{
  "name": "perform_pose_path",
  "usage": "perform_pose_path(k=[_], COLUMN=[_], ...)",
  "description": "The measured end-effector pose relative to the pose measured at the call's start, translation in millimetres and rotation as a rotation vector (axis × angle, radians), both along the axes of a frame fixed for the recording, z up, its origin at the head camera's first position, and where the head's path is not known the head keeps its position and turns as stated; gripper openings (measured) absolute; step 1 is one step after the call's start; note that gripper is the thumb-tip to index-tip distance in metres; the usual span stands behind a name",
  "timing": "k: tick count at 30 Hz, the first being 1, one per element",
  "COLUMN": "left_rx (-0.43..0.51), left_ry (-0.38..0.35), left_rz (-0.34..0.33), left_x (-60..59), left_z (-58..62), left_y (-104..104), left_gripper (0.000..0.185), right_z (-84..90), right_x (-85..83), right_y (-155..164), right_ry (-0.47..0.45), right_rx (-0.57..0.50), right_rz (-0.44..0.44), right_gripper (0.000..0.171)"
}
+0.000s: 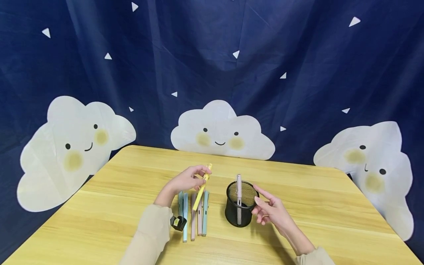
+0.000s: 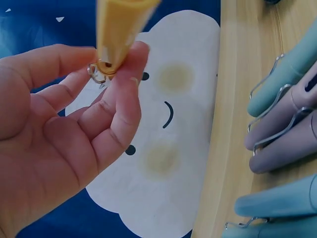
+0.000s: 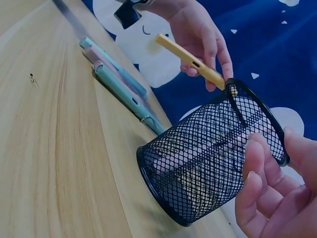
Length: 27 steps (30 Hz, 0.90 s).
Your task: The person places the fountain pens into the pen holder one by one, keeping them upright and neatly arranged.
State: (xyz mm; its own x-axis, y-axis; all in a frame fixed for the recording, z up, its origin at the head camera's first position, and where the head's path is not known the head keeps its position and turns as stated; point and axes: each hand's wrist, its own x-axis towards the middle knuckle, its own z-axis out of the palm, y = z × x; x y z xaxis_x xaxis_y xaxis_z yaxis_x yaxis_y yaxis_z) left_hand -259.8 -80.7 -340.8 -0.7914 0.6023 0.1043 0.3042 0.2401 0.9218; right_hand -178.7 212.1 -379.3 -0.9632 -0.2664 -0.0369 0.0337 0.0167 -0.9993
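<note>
Above a row of pens on the table, my left hand [image 1: 187,179] pinches a yellow pen [image 1: 200,195] near its clip end, between thumb and fingers. The pen tilts, its other end toward me. Beneath it lie several pens side by side: a pale blue pen [image 1: 185,221], mauve pens [image 1: 193,224] and a teal pen [image 1: 205,213] among them. A black mesh pen holder [image 1: 232,216] stands upright to their right, with one lilac pen [image 1: 239,186] leaning inside it. My right hand [image 1: 271,211] is at the holder's right side, fingertips right at its rim and wall.
The light wooden table [image 1: 314,206] carries everything. Behind it hangs a dark blue curtain [image 1: 205,55] printed with white clouds and triangles. A small black device [image 1: 179,223] is strapped to my left wrist.
</note>
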Motion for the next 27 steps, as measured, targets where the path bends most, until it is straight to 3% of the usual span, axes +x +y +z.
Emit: perform_pose_path(k=[18, 27], left_rx=[0.114, 0.196], left_ry=[0.007, 0.011], left_rz=[0.007, 0.063], left_x=[1.4, 3.8], left_z=[3.2, 7.2], left_y=[10, 22], left_gripper=[0.037, 0.036], right_z=[3.5, 5.0], right_x=[0.0, 0.5], right_y=[-1, -2], right_ry=[0.001, -0.008], right_rx=[0.056, 0.071], right_rz=[-0.024, -0.042], right_gripper=[0.061, 0.062])
